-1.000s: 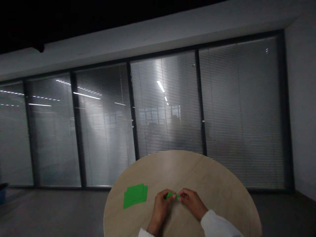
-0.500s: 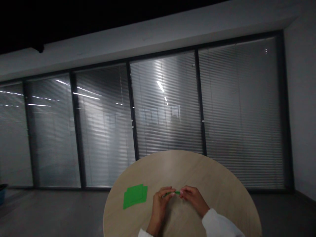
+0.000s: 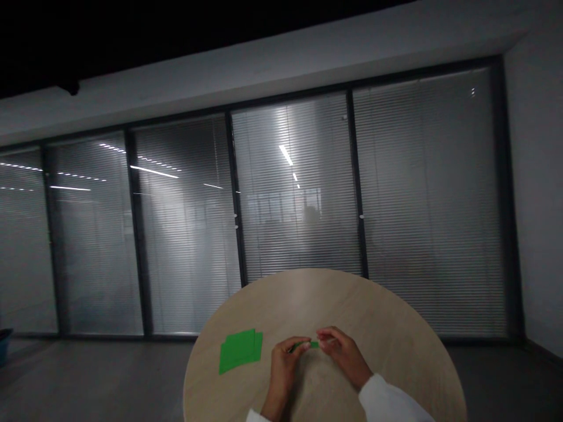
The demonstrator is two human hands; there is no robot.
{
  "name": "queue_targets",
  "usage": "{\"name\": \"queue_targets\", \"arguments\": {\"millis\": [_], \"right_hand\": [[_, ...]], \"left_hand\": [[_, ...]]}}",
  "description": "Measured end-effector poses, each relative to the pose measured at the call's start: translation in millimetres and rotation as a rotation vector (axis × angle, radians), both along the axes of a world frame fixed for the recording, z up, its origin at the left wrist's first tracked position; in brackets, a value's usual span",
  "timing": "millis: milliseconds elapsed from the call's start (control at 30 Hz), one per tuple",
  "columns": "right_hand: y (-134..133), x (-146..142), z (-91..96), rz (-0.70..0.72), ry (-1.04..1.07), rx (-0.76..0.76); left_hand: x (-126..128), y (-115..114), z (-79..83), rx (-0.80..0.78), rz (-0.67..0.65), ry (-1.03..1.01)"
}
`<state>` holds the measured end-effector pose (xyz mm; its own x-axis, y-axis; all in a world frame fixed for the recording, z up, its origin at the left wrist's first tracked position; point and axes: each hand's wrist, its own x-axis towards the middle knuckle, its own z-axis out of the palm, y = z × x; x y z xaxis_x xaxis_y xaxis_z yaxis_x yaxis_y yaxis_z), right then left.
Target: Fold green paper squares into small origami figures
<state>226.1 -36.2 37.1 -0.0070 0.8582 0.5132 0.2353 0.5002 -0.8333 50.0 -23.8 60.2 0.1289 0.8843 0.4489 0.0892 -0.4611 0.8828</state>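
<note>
From my head camera, the only view here, I see my two hands brought close together over the round wooden bench [image 3: 378,322], with a small green paper piece [image 3: 314,344] between them. The fingers of my left hand [image 3: 282,364] are pinched narrow on it, the thumb on the near side. My right hand [image 3: 345,351] is at the other end, its thumb beside the green edge and its upper fingers lifted a little apart from the thumb; I cannot tell whether it grips the piece or only touches it. A second ago more of the green face showed and both hands seemed to pinch; now I see just a thin sliver, and my right fingers have come up and loosened slightly while the left hand has hardly shifted. To my judgement, the left hand is steadying the piece and the right is adjusting its hold, so the handling is still under way. To the left, well apart from my hands, two overlapping green paper squares [image 3: 240,350] lie flat on the bench, unmoved. My white right sleeve [image 3: 389,398] is near the bench's right side.
</note>
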Motion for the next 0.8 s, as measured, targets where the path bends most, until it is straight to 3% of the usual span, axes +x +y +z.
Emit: {"name": "queue_targets", "arguments": {"millis": [167,400,600,800], "right_hand": [[-4.1,-3.9,-0.4,-0.065,-0.239,0.085],[0.3,1.6,-5.9,-0.150,-0.248,0.093],[-1.2,-5.7,-9.5,-0.054,-0.215,-0.030],[6.3,-0.3,-19.9,-0.016,-0.178,-0.125]], "left_hand": [[1.6,2.5,-4.2,-0.024,-0.012,0.009],[-0.9,3.1,-3.8,-0.039,0.066,0.045],[3.5,2.7,-8.2,-0.076,-0.028,0.100],[4.5,9.2,-20.4,-0.156,0.027,0.040]]}}
